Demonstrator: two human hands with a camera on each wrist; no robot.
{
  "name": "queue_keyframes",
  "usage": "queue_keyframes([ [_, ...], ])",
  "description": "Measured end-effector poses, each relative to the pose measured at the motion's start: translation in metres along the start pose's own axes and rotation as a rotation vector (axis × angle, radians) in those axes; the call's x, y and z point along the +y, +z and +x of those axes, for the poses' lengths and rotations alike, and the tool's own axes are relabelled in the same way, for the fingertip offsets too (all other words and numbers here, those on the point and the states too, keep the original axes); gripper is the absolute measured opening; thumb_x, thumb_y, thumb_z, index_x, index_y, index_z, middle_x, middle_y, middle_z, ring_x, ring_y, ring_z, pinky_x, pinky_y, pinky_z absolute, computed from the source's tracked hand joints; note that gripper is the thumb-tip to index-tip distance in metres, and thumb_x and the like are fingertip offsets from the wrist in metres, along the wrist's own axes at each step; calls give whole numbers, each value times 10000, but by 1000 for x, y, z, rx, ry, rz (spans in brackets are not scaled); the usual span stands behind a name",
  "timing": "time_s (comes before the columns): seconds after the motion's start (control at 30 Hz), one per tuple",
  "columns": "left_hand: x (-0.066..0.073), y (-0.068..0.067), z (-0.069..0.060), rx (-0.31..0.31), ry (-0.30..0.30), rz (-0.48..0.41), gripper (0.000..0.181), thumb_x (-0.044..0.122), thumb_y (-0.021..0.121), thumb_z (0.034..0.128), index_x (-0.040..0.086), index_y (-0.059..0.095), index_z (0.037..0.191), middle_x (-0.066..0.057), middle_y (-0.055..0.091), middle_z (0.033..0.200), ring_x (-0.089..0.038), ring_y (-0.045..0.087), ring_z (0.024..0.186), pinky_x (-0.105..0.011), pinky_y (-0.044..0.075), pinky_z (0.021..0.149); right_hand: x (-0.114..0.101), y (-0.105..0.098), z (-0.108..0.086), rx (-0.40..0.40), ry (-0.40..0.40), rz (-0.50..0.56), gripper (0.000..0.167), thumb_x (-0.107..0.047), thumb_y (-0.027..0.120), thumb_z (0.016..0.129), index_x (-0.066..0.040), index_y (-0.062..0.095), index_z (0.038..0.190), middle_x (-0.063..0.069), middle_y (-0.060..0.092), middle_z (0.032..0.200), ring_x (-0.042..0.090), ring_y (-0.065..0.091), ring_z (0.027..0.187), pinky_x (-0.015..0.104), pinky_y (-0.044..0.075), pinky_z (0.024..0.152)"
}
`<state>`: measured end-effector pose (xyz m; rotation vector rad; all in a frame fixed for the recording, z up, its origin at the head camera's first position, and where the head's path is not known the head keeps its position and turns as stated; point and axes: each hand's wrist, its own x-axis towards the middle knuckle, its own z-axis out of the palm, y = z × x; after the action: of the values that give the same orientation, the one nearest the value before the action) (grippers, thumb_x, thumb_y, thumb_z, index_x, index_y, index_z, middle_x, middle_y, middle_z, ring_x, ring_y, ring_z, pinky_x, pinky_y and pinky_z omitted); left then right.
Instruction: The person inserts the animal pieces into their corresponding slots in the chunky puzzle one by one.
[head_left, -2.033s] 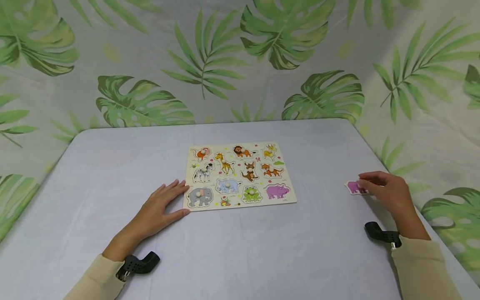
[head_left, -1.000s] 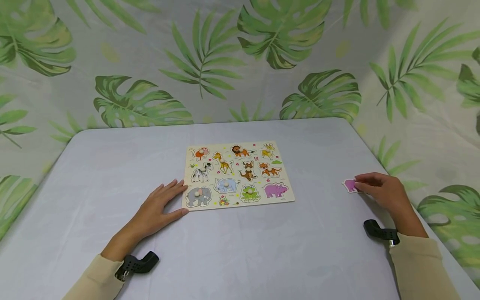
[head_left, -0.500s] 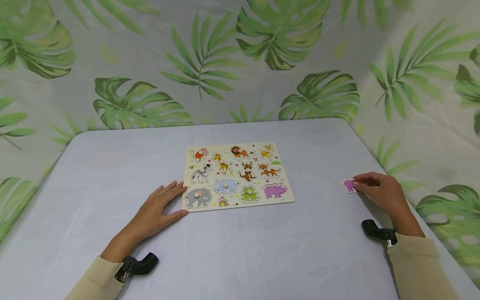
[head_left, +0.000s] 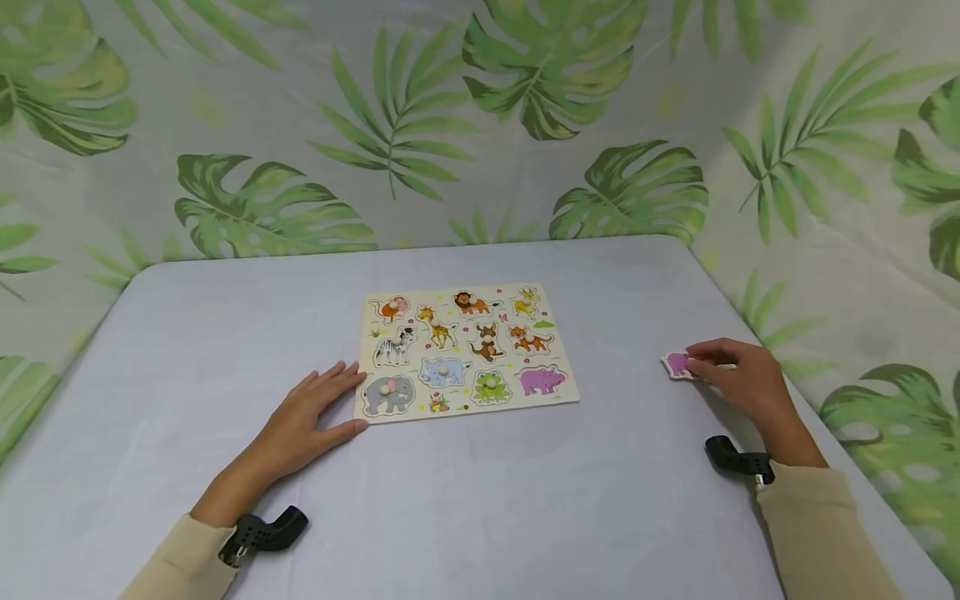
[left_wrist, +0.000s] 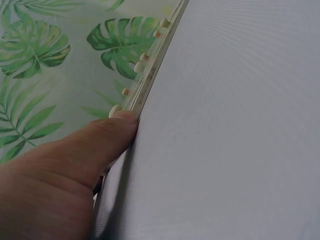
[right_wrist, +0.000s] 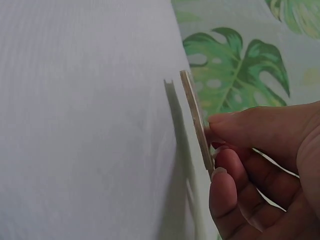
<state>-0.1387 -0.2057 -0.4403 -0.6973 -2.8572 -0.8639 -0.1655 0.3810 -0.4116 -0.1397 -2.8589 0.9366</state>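
Observation:
My right hand (head_left: pixel 738 379) pinches a purple hippo puzzle piece (head_left: pixel 677 364) by its top side, at the right of the table. In the right wrist view the piece (right_wrist: pixel 196 120) appears edge-on, with a gap between it and its shadow, so it is held above the cloth. My left hand (head_left: pixel 300 423) rests with extended fingers against the left edge of the wooden animal puzzle board (head_left: pixel 459 353). Its thumb (left_wrist: pixel 107 137) touches the board's near corner. Knobbed animals fill most of the board; the purple hippo picture (head_left: pixel 542 381) at lower right shows no knob.
A white cloth (head_left: pixel 480 500) covers the table. Leaf-patterned fabric (head_left: pixel 420 125) stands behind it and along the sides. Each wrist wears a black camera mount, one on the left (head_left: pixel 266 531) and one on the right (head_left: pixel 738 458).
My right hand has shifted slightly left with the hippo piece in its fingers. The left hand stays at the board's edge. The whole head view has drifted a little.

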Motion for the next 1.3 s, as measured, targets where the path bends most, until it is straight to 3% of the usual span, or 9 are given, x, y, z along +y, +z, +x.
queue_keyframes([
  [0.33, -1, 0, 0, 4, 3, -6, 678, 442, 702, 860, 122, 489, 1418, -79, 404, 1505, -301, 283, 1423, -483, 146, 1180, -18, 11, -2, 28, -91, 22, 321, -373, 685, 896, -115, 719, 1084, 119, 700, 1024, 82, 537, 876, 193, 445, 606],
  [0.97, -1, 1, 0, 2, 7, 2, 678, 439, 708, 856, 112, 496, 1411, -89, 414, 1498, -312, 295, 1417, -493, 156, 1175, -52, 38, -3, -2, -164, 91, 247, -307, 715, 883, -107, 728, 1028, 77, 714, 969, 223, 606, 861, 216, 502, 599],
  [1.3, -1, 0, 1, 9, 13, 8, 687, 445, 709, 853, 111, 494, 1413, -83, 417, 1496, -303, 295, 1418, -478, 152, 1179, -73, 48, 1, -24, -202, 115, 197, -265, 730, 874, -110, 738, 996, 57, 713, 942, 207, 601, 827, 211, 523, 639],
])
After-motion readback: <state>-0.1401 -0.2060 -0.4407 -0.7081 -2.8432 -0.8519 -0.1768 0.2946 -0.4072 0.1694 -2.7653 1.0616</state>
